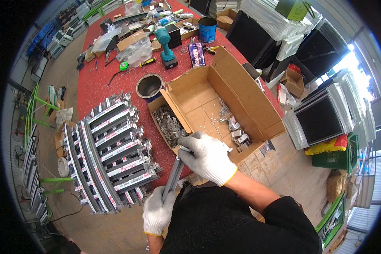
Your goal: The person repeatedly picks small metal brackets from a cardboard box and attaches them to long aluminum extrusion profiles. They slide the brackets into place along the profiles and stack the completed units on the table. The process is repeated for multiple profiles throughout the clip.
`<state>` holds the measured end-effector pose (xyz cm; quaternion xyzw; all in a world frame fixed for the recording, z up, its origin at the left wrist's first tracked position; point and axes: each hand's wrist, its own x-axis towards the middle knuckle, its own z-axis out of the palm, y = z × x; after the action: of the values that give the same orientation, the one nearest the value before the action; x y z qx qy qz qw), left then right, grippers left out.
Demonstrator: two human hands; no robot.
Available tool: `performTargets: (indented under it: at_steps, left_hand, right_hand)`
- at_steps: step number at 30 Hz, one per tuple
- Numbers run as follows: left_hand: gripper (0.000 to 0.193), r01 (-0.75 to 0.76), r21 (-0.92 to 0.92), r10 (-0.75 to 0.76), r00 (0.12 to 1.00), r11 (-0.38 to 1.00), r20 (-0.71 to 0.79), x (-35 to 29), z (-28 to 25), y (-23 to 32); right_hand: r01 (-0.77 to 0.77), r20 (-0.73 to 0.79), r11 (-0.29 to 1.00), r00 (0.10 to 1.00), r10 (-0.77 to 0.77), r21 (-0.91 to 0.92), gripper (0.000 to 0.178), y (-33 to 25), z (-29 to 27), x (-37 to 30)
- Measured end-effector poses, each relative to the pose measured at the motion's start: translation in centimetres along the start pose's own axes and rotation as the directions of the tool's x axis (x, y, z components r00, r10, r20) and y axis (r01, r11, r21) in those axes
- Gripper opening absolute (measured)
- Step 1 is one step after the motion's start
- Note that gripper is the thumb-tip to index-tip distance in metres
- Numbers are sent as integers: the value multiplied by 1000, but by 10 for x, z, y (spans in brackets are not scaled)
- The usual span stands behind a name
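Note:
My left hand [159,211], in a white knit glove, is closed around the lower part of a slim grey metal bar [173,176]. The bar slants up and away from me, just in front of my body. At its upper end, the fingers of my right hand [208,155], also gloved, are closed on the tip; anything small between them is hidden. Right beside that hand stands a small box [157,103] filled with small metal clips [170,123]. A large open carton [193,94] adjoins it, with small silvery metal pieces [240,137] in its near right corner.
Bundled grey bars with white labels [122,146] lie crosswise in a stack at left. Behind the boxes are a dark round tin [149,86], a teal cordless drill [165,48], a tape measure [123,66] and a blue can [207,30] on the red table [98,80].

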<state>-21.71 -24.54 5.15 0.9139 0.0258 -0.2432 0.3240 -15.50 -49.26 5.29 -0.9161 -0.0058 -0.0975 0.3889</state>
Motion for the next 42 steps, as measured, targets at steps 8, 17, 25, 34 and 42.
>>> performTargets:
  at_steps: [8, 17, 25, 34, 42]
  left_hand:
    - [46, -21, -4, 21, 1000, 1000, -18, 1, 1, -4]
    - [47, 49, -2, -49, 999, 999, 9, 0, -1, 5]
    - [40, 38, 77, -34, 999, 996, -41, 2, -14, 18]
    - [45, 21, 128, -12, 997, 992, -71, 0, -20, -8]
    - [52, 155, -95, -164, 982, 983, -95, -14, -19, -30]
  right_hand:
    - [55, -24, 998, 998, -54, 36, 23, -1, 6, 1]
    - [37, -156, 999, 987, -42, -40, 16, -7, 26, -6]
    - [165, -234, 986, 960, -156, 20, 19, -10, 34, -10]
    - [-97, 104, 930, 993, 63, 355, 34, -7, 12, -24]
    - [-235, 313, 945, 937, 157, 228, 32, 18, 5, -56]
